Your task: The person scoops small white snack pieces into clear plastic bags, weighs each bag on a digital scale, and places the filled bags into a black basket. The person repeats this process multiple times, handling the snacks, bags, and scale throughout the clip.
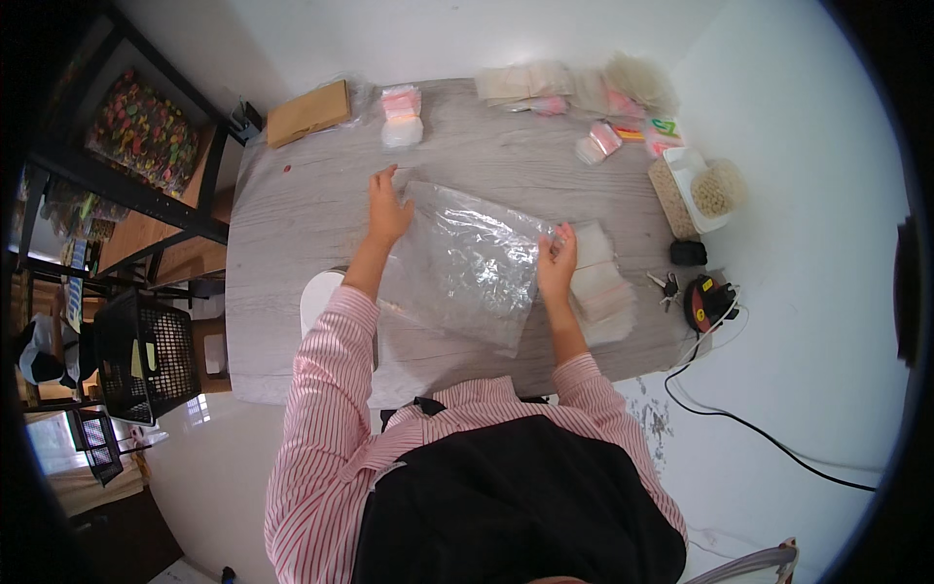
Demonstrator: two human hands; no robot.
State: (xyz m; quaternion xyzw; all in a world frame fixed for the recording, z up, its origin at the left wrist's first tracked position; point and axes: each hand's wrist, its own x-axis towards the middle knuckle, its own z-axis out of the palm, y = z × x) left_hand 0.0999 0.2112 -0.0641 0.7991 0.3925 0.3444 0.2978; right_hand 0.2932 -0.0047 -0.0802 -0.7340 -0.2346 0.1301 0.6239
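Observation:
A large clear plastic bag (467,258) is spread at a slant above the middle of the grey wood-patterned table (321,204), with light glinting off its creases. My left hand (389,211) grips its left edge near the far corner, thumb against the plastic. On the opposite edge, my right hand (557,261) pinches the bag between thumb and fingers. Right beside that hand lies a stack of flat translucent bags (598,287), partly covered by it. A white round-ended object (317,300) sits under my left forearm, which hides much of it.
Along the back are a brown cardboard packet (308,114), small pink-and-clear packs (402,117) and piled translucent bags (525,86). A woven basket (671,200), keys (667,287) and a corded black-red device (704,304) line the right side. A black crate (146,355) stands left.

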